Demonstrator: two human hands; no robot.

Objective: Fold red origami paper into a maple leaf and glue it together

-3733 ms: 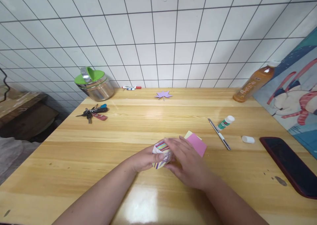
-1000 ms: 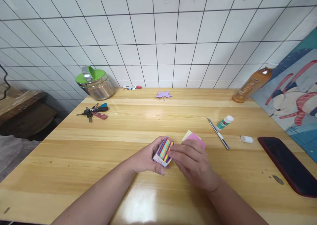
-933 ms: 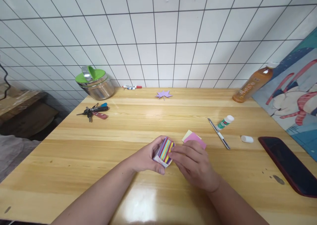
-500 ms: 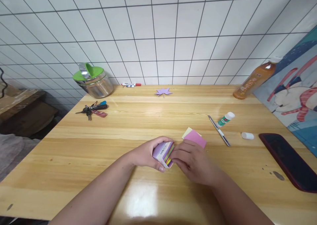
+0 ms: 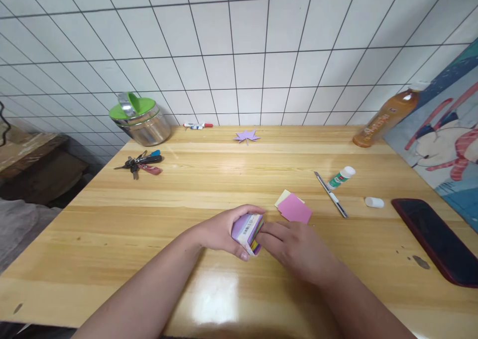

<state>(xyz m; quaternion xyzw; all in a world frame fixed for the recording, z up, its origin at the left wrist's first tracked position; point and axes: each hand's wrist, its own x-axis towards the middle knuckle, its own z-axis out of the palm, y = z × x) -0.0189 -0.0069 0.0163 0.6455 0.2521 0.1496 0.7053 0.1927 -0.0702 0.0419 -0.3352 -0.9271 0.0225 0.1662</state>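
Note:
My left hand (image 5: 220, 233) is wrapped round a pack of coloured paper (image 5: 242, 229), thumb along the near side and fingers behind. The pack has a purple face and a white band with a barcode, and its right side shows many-coloured sheet edges. My right hand (image 5: 295, 247) is closed, with its fingertips pressed at those edges; how many sheets they pinch is hidden. Just beyond the right hand, a pink paper sheet (image 5: 295, 209) lies over a pale yellow sheet (image 5: 283, 197) on the wooden table (image 5: 149, 259).
On the right are a utility knife (image 5: 331, 194), a glue stick (image 5: 341, 177), a white cap (image 5: 374, 202), a phone (image 5: 436, 242) and a bottle (image 5: 386, 117). Toward the wall sit a purple paper leaf (image 5: 247, 136), markers (image 5: 197, 126), a steel pot (image 5: 144, 125) and keys (image 5: 139, 164).
My right hand has shifted slightly down, uncovering more of the pink sheet, while its fingers stay at the pack's edge. The left hand holds the pack almost as before.

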